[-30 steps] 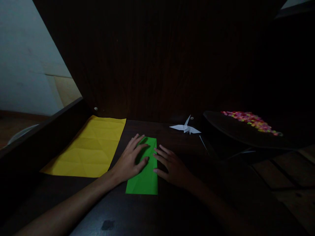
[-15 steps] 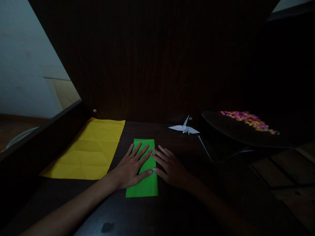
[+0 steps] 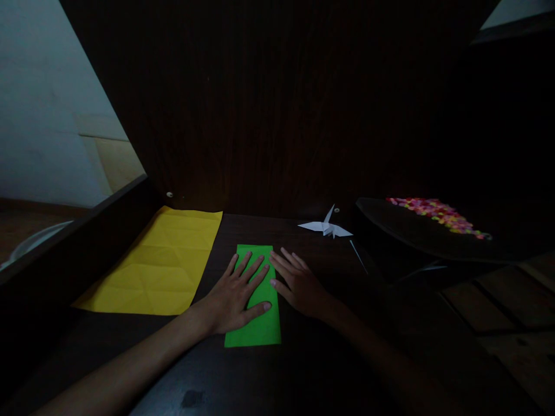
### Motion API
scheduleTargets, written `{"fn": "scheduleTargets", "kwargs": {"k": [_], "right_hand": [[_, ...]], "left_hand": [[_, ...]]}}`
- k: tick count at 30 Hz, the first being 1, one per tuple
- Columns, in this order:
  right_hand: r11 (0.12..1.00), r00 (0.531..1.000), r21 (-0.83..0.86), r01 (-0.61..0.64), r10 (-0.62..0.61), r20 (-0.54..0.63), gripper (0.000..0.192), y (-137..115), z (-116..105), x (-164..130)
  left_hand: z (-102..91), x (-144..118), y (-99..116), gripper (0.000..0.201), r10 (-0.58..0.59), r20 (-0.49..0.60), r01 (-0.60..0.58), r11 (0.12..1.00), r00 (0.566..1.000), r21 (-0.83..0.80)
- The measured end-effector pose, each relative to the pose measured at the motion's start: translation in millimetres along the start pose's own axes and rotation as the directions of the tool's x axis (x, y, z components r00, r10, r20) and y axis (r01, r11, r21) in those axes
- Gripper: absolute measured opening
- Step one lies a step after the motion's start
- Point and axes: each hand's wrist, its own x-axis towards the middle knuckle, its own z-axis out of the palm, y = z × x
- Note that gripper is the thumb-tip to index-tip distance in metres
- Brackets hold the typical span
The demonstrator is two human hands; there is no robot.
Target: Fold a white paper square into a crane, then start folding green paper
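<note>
A folded green paper (image 3: 260, 323) lies flat on the dark table (image 3: 303, 370) in front of me. My left hand (image 3: 236, 297) rests palm down on its left half, fingers spread and pressing it flat. Beside it, my right hand (image 3: 299, 286) lies with fingers spread along the paper's right edge, fingertips touching the paper near its far end. Neither hand grips anything.
A creased yellow sheet (image 3: 160, 263) lies to the left. A white paper crane (image 3: 326, 227) stands at the back of the table by the dark wooden panel. To the right, a dark tray (image 3: 425, 237) carries several small colourful pieces (image 3: 437, 211).
My left hand has slid back toward me along the green paper and flattened, fingers spread. My right hand moved slightly up along the right edge.
</note>
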Motion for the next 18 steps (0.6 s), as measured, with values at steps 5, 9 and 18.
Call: {"fn": "scheduleTargets", "kwargs": {"k": [5,9,18], "right_hand": [[1.0,1.0,0.009,-0.018,0.018,-0.007,0.051,3.9,-0.4,-1.3],[0.999,0.999,0.001,-0.045,0.045,-0.015,0.05,6.1,-0.5,-1.6],[0.999,0.999,-0.034,-0.034,0.032,-0.044,0.056,4.3,0.7,-1.3]], "left_hand": [[-3.6,-1.2,1.3,0.076,0.017,0.034,-0.016,1.0,0.999,-0.022],[-4.8,0.2,1.7,0.073,0.023,0.014,-0.022,0.999,1.0,-0.046],[2.0,4.0,-1.9,0.068,-0.015,-0.038,0.015,1.0,0.999,-0.002]]}}
